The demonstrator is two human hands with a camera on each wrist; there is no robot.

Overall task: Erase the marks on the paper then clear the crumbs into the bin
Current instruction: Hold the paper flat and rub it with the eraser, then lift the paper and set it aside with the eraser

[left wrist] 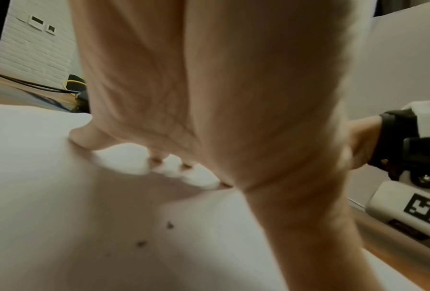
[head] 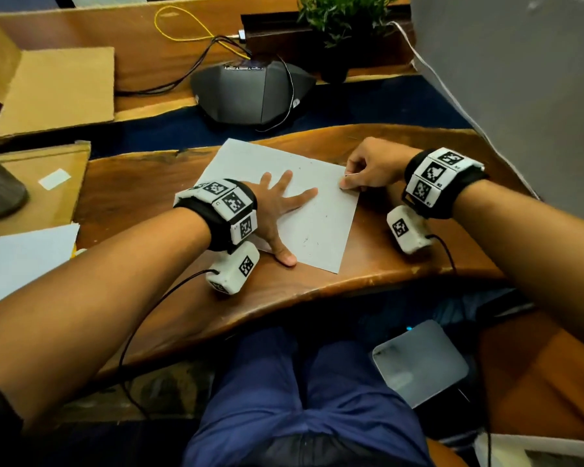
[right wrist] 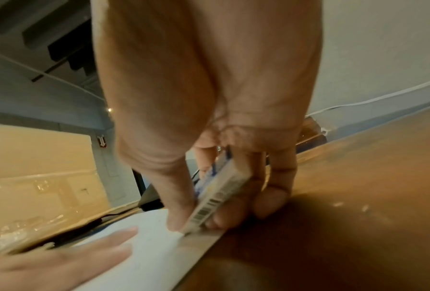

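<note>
A white sheet of paper [head: 311, 227] lies on the wooden desk [head: 385, 271]. My left hand [head: 280, 203] presses flat on it with straight, spread fingers, seen from below as the left hand [left wrist: 209, 98] in the left wrist view. My right hand [head: 361, 170] pinches a white eraser [right wrist: 219, 196] in a printed sleeve with a barcode. Its tip touches the paper [right wrist: 144, 246] at the right edge. Small dark crumbs [left wrist: 169, 225] and faint marks [head: 309, 239] lie on the sheet near my thumb.
A grey conference phone [head: 250, 92] with cables sits behind the paper, a potted plant [head: 338, 28] beyond it. Cardboard [head: 58, 92] lies at the left, more white paper [head: 21, 261] at the near left. A grey bin [head: 418, 362] stands on the floor under the desk, right of my knees.
</note>
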